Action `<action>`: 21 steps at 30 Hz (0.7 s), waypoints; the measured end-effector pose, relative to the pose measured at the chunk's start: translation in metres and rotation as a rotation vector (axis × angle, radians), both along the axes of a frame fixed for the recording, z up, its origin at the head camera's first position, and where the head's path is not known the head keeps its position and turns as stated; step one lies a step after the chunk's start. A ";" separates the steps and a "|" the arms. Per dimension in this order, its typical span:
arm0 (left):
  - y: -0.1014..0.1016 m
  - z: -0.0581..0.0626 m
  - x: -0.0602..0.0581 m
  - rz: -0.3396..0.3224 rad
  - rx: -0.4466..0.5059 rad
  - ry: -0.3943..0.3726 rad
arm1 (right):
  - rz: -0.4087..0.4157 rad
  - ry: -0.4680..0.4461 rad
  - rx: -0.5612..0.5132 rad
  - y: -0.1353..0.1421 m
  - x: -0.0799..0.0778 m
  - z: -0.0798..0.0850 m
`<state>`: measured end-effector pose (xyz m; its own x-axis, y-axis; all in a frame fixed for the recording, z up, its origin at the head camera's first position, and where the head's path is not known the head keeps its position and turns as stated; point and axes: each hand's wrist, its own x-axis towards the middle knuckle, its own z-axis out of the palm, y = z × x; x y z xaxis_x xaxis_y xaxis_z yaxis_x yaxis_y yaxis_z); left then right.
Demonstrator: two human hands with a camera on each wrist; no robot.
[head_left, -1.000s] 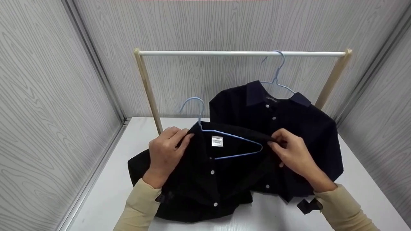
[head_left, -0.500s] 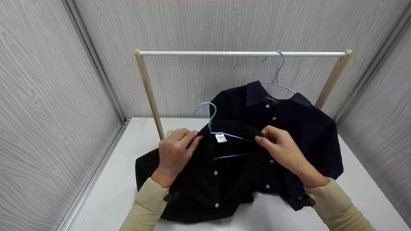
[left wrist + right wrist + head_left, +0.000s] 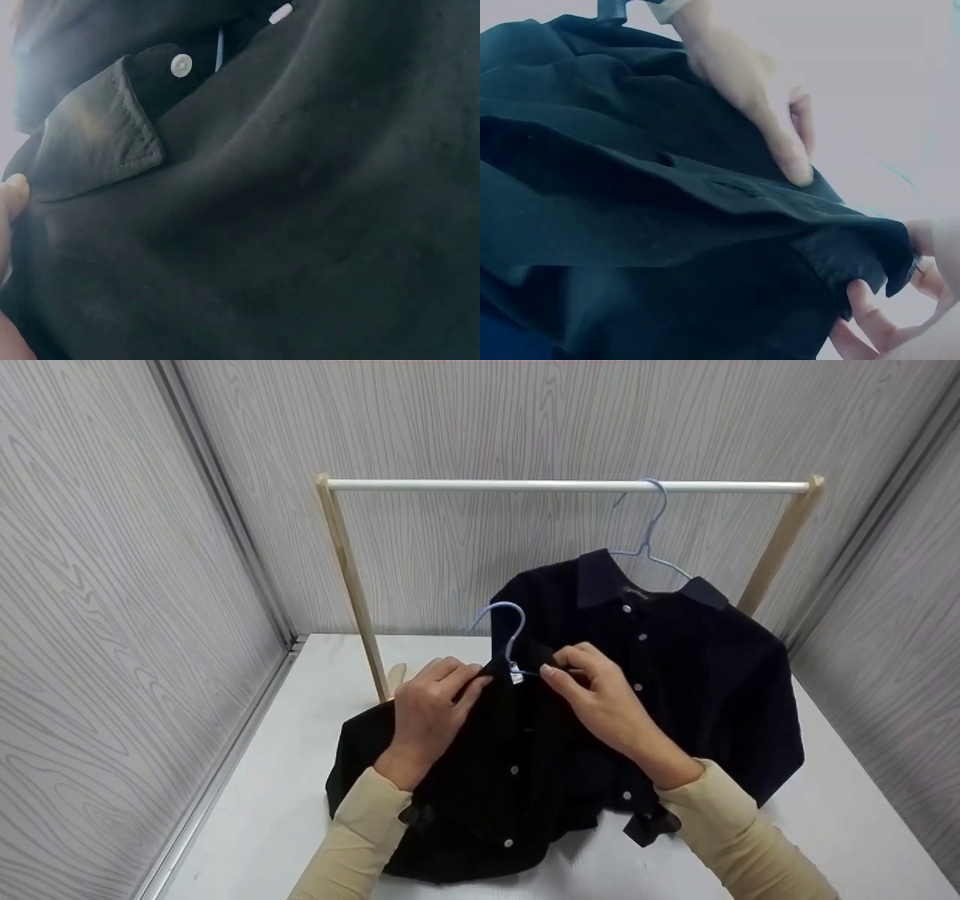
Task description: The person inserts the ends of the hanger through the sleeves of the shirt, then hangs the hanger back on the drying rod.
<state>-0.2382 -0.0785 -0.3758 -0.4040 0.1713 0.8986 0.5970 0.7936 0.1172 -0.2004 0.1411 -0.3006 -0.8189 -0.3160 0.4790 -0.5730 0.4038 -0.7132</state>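
Note:
A black button shirt [image 3: 465,802] lies partly on the white table, its neck lifted. My left hand [image 3: 437,712] pinches the left side of its collar, and my right hand [image 3: 600,697] grips the right side of the neck opening. Between them rises the hook of a blue wire hanger [image 3: 517,622], whose shoulder arms are mostly hidden inside the shirt. A white label [image 3: 516,673] peeks out below the hook. The left wrist view shows a collar tip [image 3: 97,142] and a white button [image 3: 181,65]. Both hands hold the cloth in the right wrist view.
Just behind stands a clothes rack with a white rail [image 3: 480,485] and wooden legs [image 3: 349,585]. A dark navy shirt [image 3: 697,675] hangs from it on another blue hanger [image 3: 651,525], overlapped by the black shirt and my right hand. Wood-grain panels [image 3: 112,622] enclose the white table [image 3: 255,795].
My right hand has moved left, toward my left hand, which shifted slightly right. The neck opening has narrowed, covering the hanger's right arm, and the hook has moved right and a little lower.

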 end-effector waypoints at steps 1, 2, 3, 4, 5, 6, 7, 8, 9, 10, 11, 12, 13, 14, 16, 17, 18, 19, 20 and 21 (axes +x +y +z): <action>0.001 -0.001 -0.001 0.001 0.002 -0.009 | 0.008 0.004 0.011 -0.002 -0.001 -0.002; 0.001 -0.002 -0.003 0.001 0.004 -0.019 | 0.021 0.013 0.021 -0.002 -0.002 -0.004; 0.001 -0.002 -0.004 0.002 0.007 -0.030 | 0.032 0.026 0.032 -0.002 -0.004 -0.007; 0.001 -0.003 -0.005 -0.001 0.012 -0.039 | 0.043 0.039 0.031 -0.001 -0.007 -0.010; 0.001 -0.003 -0.007 -0.005 0.018 -0.049 | 0.052 0.056 0.024 0.000 -0.011 -0.013; 0.001 -0.003 -0.008 -0.011 0.024 -0.053 | 0.057 0.073 0.018 0.002 -0.015 -0.018; 0.000 -0.004 -0.009 -0.017 0.029 -0.056 | 0.059 0.090 0.018 0.004 -0.020 -0.023; 0.000 -0.004 -0.009 -0.027 0.034 -0.058 | 0.057 0.107 0.024 0.005 -0.025 -0.027; 0.000 -0.003 -0.010 -0.037 0.037 -0.057 | 0.053 0.122 0.036 0.007 -0.030 -0.032; 0.000 -0.003 -0.011 -0.048 0.040 -0.054 | 0.047 0.140 0.056 0.009 -0.035 -0.037; 0.001 -0.003 -0.011 -0.055 0.041 -0.052 | 0.035 0.166 0.088 0.011 -0.039 -0.041; 0.001 -0.004 -0.012 -0.061 0.042 -0.050 | 0.025 0.190 0.121 0.013 -0.044 -0.044; 0.001 -0.003 -0.012 -0.070 0.044 -0.051 | 0.016 0.211 0.151 0.014 -0.046 -0.046; 0.001 -0.003 -0.013 -0.078 0.044 -0.054 | 0.009 0.231 0.175 0.015 -0.048 -0.048; 0.002 -0.003 -0.015 -0.088 0.041 -0.065 | 0.002 0.266 0.212 0.017 -0.051 -0.050; 0.002 -0.004 -0.015 -0.090 0.038 -0.074 | 0.000 0.279 0.222 0.017 -0.052 -0.050; 0.001 -0.004 -0.016 -0.092 0.033 -0.086 | -0.001 0.286 0.228 0.018 -0.053 -0.051; 0.001 -0.004 -0.017 -0.095 0.026 -0.097 | -0.002 0.292 0.229 0.018 -0.053 -0.051; 0.001 -0.003 -0.018 -0.091 0.014 -0.111 | -0.005 0.302 0.227 0.018 -0.053 -0.051; 0.001 -0.003 -0.019 -0.087 0.004 -0.124 | -0.008 0.308 0.223 0.018 -0.054 -0.050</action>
<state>-0.2574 -0.0777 -0.3789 -0.4956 0.2067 0.8436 0.6443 0.7388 0.1975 -0.2541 0.1591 -0.3510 -0.6499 -0.4341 0.6238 -0.7432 0.5348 -0.4021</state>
